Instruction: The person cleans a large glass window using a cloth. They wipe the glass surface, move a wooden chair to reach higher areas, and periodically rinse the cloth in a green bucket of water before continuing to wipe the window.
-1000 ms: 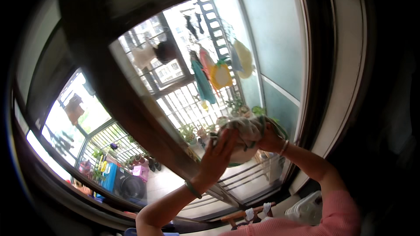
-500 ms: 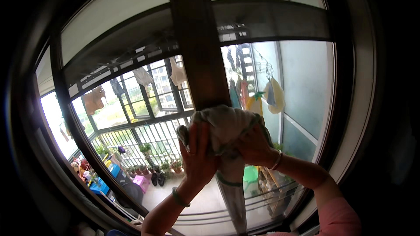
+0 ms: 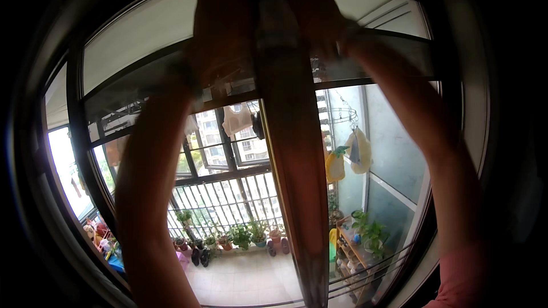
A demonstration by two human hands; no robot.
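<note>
A dark brown upright post [image 3: 294, 182] between two glass panes stands right in front of me. Both my arms reach high up along it. At the top of the post, a pale cloth [image 3: 278, 20] shows dimly between my hands. My left hand [image 3: 225, 17] is on the cloth's left side and my right hand [image 3: 314, 14] on its right, both closed on it. Shadow and motion blur hide most of the fingers and the cloth's edges.
Through the glass is a balcony with a white railing [image 3: 228, 202], potted plants [image 3: 241, 236] and dark shoes [image 3: 200, 256]. Laundry [image 3: 237, 120] hangs there, with a yellow-and-white hanging item [image 3: 335, 165] on the right. A wooden shelf [image 3: 351, 251] stands below.
Both hands have moved up the post with the cloth, from its middle to near the top of the view. My arms are now stretched upward, and the view has shifted a little.
</note>
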